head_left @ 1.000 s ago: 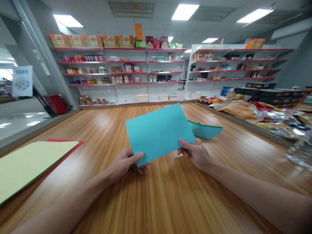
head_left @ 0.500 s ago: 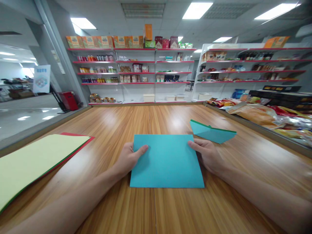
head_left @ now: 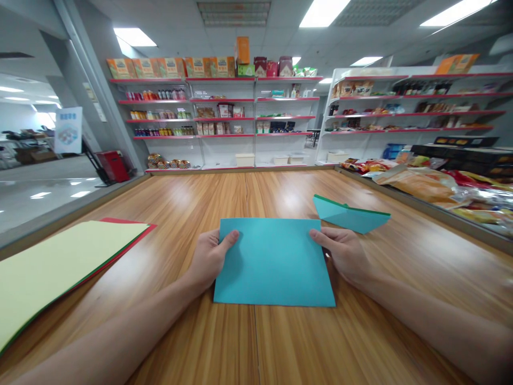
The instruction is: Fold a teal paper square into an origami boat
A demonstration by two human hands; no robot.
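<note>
A blue sheet of paper point(head_left: 274, 267) is held between my two hands over the middle of the wooden table. My left hand point(head_left: 210, 254) pinches its left edge near the upper corner, thumb on top and fingers hidden underneath. On the opposite edge, my right hand point(head_left: 342, 251) grips the sheet in the same way. Behind my right hand lies a folded paper boat point(head_left: 352, 216), blue with a green rim. To the left rests a stack of coloured paper point(head_left: 76, 256), pale yellow on top with green and red edges showing below.
The wooden table point(head_left: 192, 203) has a raised rim. Beyond its right edge lie packaged snacks point(head_left: 420, 182) and stacked black boxes point(head_left: 473, 155). Stocked shelves point(head_left: 220, 117) stand behind the table, and a sign point(head_left: 68, 131) and a red box point(head_left: 113, 166) are at the left.
The blue sheet was raised and tilted a second ago; both hands have since lowered and squared it. My left hand has moved up its left edge. Little differs over the last half second.
</note>
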